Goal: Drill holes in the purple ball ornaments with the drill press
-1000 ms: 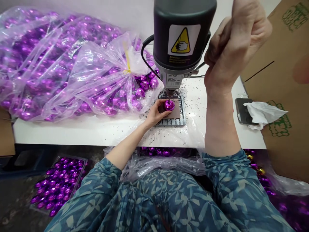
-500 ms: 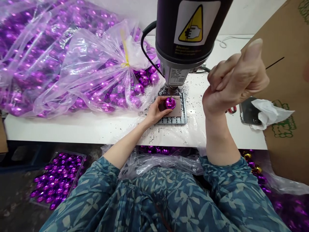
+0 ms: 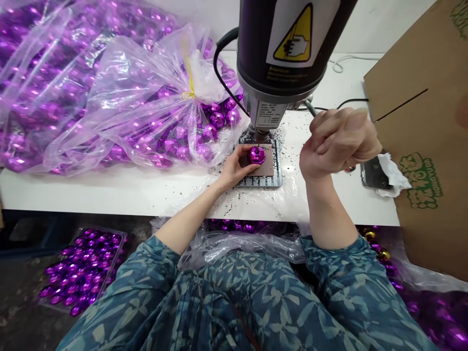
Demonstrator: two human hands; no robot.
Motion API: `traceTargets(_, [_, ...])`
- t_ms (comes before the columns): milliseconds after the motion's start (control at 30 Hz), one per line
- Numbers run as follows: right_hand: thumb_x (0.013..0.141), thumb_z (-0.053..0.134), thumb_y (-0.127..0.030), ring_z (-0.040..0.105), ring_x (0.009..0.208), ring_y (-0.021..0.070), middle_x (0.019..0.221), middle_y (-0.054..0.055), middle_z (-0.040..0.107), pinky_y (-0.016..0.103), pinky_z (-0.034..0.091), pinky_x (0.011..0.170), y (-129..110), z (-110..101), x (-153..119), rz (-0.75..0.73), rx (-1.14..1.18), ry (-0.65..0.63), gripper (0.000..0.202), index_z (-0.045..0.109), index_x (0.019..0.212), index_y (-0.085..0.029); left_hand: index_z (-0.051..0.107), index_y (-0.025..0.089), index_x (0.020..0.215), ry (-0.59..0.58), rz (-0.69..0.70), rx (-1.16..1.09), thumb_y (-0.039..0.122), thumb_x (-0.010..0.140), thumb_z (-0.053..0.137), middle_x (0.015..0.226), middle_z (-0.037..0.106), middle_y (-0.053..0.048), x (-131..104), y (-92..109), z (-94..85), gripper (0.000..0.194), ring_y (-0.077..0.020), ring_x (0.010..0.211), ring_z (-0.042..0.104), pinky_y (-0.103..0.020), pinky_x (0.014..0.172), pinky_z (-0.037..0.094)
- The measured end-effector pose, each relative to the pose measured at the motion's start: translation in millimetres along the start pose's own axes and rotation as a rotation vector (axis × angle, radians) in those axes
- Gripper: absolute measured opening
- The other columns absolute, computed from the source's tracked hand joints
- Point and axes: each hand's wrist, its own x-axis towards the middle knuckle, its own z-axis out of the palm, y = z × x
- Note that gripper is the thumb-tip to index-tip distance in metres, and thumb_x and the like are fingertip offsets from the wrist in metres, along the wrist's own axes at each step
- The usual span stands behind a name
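Between the thumb and fingers of my left hand is a shiny purple faceted ball, held on a brown board over the slotted metal base. Directly above it is the drill press, its bit reaching down to the top of the ball; I cannot tell how deep it goes. My right hand is closed around the feed lever at the press's right side. The fingers hide the lever's outer end.
A large tied plastic bag of purple balls fills the table's left. At right are a phone, crumpled tissue and a cardboard box. A clear tray of purple balls sits low at left. Dark shavings dot the white table.
My right hand has come down and a little left with the lever, and lies lower over the phone's side. My left hand and the ball stay in place under the bit.
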Motion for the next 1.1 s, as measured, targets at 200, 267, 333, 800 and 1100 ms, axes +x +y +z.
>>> traceTargets(200, [0.092, 0.062, -0.070, 0.014, 0.039, 0.0042, 0.041, -0.002, 0.008, 0.031, 0.016, 0.047, 1.3, -8.9, -10.0, 0.047, -0.134, -0.017, 0.088, 0.010, 0.048, -0.015, 0.067, 0.023, 0.117, 0.004, 0.006, -0.021, 0.024, 0.075, 0.098, 0.127, 0.073, -0.010, 0.2, -0.5, 1.1, 0.053, -0.0311, 0.131, 0.069, -0.050, 0.123, 0.048])
traceTargets(267, [0.091, 0.060, -0.075, 0.011, 0.038, 0.0038, 0.038, -0.002, 0.010, 0.031, 0.014, 0.046, -0.2, -10.2, -11.8, 0.045, -0.147, -0.024, 0.090, 0.010, 0.047, -0.015, 0.067, 0.024, 0.117, 0.005, 0.011, -0.005, 0.027, 0.074, 0.099, 0.126, 0.074, -0.009, 0.3, -1.6, 1.1, 0.054, -0.0308, 0.129, 0.070, -0.050, 0.123, 0.048])
traceTargets(333, [0.091, 0.060, -0.076, 0.010, 0.038, 0.0029, 0.037, -0.003, 0.011, 0.029, 0.012, 0.046, -5.5, -6.7, -7.1, 0.057, -0.156, -0.033, 0.090, 0.012, 0.047, -0.015, 0.067, 0.024, 0.117, -0.001, 0.023, 0.008, 0.031, 0.074, 0.099, 0.125, 0.074, -0.009, 0.7, -3.6, 1.0, 0.055, -0.0302, 0.126, 0.071, -0.050, 0.121, 0.049])
traceTargets(800, [0.097, 0.056, -0.027, 0.009, 0.034, 0.0048, 0.041, -0.008, 0.014, 0.034, 0.009, 0.037, 5.0, 58.7, 89.8, 0.509, -0.132, -0.034, 0.055, 0.019, 0.055, -0.025, 0.072, 0.027, 0.121, -0.152, 0.365, 0.330, 0.046, 0.092, 0.081, 0.110, 0.075, -0.007, -95.5, 22.3, -7.8, 0.036, -0.0243, 0.102, 0.072, -0.042, 0.093, 0.062])
traceTargets(1100, [0.058, 0.074, -0.059, 0.022, 0.033, 0.0056, 0.040, -0.008, 0.023, 0.032, 0.009, 0.037, 5.6, 54.8, 85.7, 0.423, 0.013, -0.029, 0.058, 0.026, 0.053, -0.025, 0.072, 0.019, 0.121, -0.577, -0.126, 1.321, 0.034, 0.093, 0.081, 0.093, 0.077, -0.010, -218.6, -19.3, -30.6, 0.033, -0.0286, 0.076, 0.077, -0.034, 0.063, 0.059])
